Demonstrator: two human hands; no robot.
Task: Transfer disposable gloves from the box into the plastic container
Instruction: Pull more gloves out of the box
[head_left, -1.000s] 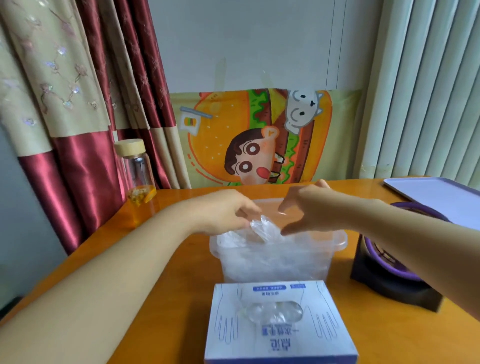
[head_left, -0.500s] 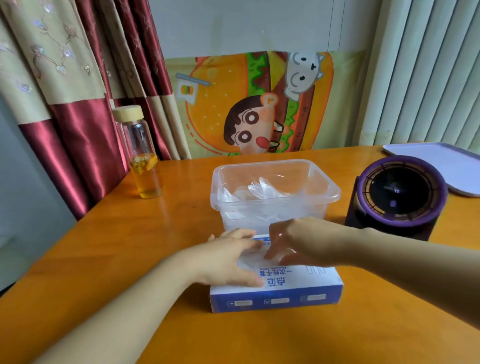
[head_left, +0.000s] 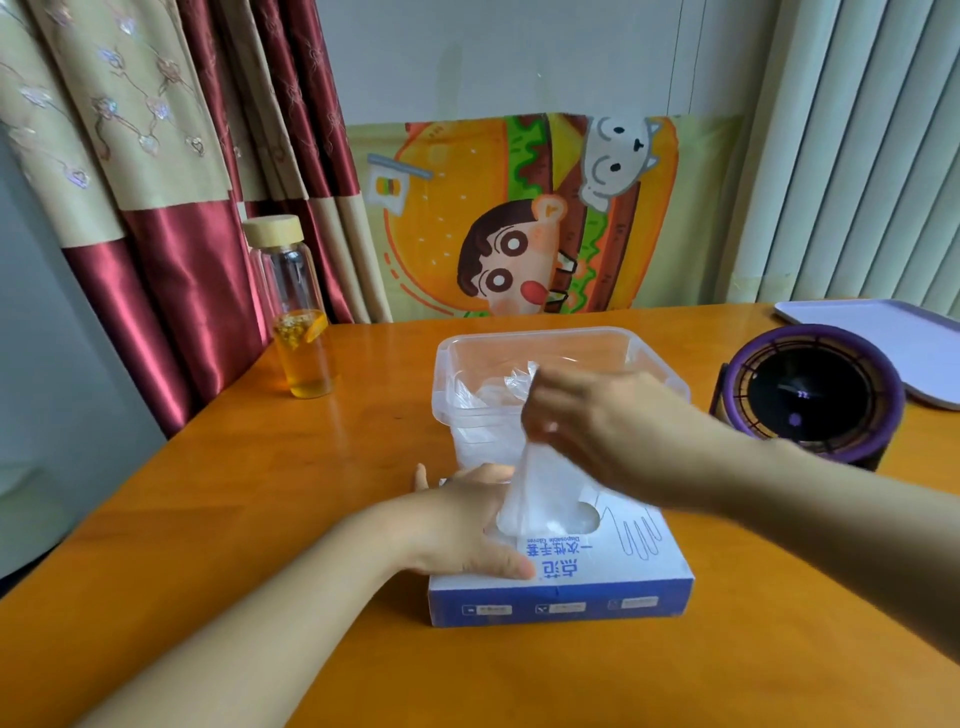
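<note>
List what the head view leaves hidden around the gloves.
- Head view: glove count in the container; the clear film blurs together and the right hand blocks part.
- Head view: gloves left in the box; the held glove covers the opening.
- Head view: tray, cut by the right edge.

Left hand (head_left: 467, 525), right hand (head_left: 602, 431) bare; both forearms (head_left: 249, 639) bare.

The right hand (head_left: 597, 431) and the glove (head_left: 540, 493) it pinches hide the near wall of the container (head_left: 545, 332); the left hand (head_left: 467, 525) covers the left top of the box (head_left: 561, 605). The frame's right edge cuts off the tray (head_left: 883, 325)
</note>
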